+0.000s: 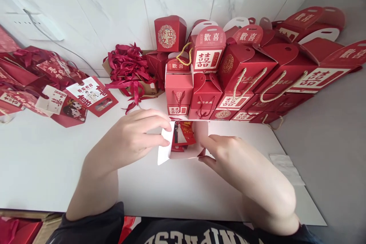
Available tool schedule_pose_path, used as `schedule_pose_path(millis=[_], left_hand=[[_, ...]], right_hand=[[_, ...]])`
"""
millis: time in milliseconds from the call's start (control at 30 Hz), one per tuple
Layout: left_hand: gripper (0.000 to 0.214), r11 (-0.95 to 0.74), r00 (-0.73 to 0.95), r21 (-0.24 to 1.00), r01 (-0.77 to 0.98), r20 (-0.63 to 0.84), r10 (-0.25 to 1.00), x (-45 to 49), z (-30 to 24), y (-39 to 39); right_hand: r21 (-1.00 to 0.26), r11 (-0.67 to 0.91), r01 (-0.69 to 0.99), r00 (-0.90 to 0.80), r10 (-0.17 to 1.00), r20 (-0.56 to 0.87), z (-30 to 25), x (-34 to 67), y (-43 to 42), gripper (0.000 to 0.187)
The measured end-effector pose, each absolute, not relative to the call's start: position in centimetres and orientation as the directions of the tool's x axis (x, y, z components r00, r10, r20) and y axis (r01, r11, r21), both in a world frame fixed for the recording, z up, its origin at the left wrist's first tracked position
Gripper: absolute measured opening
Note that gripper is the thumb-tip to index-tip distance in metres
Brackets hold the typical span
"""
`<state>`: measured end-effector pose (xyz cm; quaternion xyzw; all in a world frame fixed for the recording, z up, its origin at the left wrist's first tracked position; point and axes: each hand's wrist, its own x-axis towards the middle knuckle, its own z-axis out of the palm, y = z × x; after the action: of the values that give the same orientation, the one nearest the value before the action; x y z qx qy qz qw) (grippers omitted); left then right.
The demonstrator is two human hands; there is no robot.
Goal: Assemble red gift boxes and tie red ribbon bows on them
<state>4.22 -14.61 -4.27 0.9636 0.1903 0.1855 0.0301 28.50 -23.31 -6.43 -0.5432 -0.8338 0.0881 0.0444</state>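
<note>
An open gift box, white inside, stands on the table between my hands. In it lie red packets, one printed with a figure in dark clothes. My left hand holds the box's raised white flap at the left, its fingertips on the flap's face. At the opposite side my right hand pinches the right wall, with some fingers over the edge inside and the thumb low on the outside. The outer faces of this box are mostly hidden.
Stacked red boxes with rope handles line the tiled wall behind. Left of them, a carton holds dark red ribbons. Flat red and white gift bags lie at the left. White tissue rests at the right table edge.
</note>
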Motion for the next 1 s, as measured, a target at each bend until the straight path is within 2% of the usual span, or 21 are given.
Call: schedule_pose_path(millis=[167,300,400,567,700,800,1000], left_hand=[[0.027,-0.947,0.844,0.083,0.309,0.435,0.313,3.9,-3.7,-15.6],[0.025,-0.948,0.847,0.093,0.303,0.431,0.313,3.7,-3.7,-15.8],[0.031,-0.926,0.871,0.164,0.339,0.316,0.375,3.9,-4.4,-15.0],[0.043,-0.792,0.84,0.298,0.534,-0.08,0.536,4.9,-7.1,-11.7],[0.043,-0.731,0.796,0.342,0.591,-0.105,0.596,4.7,-8.2,-9.9],[0.04,-0.694,0.773,0.362,0.622,-0.147,0.617,4.1,-8.1,-9.6],[0.036,-0.62,0.735,0.412,0.668,-0.238,0.634,3.2,-7.9,-9.6]], right_hand=[[-0.148,0.437,0.887,-0.423,0.899,0.118,-6.2,28.9,-24.2,0.019],[-0.192,0.432,0.881,-0.424,0.902,0.083,-6.1,28.7,-23.7,0.017],[-0.26,0.436,0.862,-0.453,0.891,-0.007,-6.4,28.1,-22.2,0.012],[-0.344,0.462,0.818,-0.513,0.856,-0.07,-8.0,27.0,-18.7,0.007],[-0.33,0.408,0.851,-0.448,0.893,-0.051,-8.7,27.2,-17.8,0.015],[-0.346,0.424,0.837,-0.47,0.881,-0.057,-8.7,27.5,-18.1,0.022],[-0.37,0.391,0.843,-0.46,0.88,-0.118,-8.1,27.7,-18.7,0.022]])
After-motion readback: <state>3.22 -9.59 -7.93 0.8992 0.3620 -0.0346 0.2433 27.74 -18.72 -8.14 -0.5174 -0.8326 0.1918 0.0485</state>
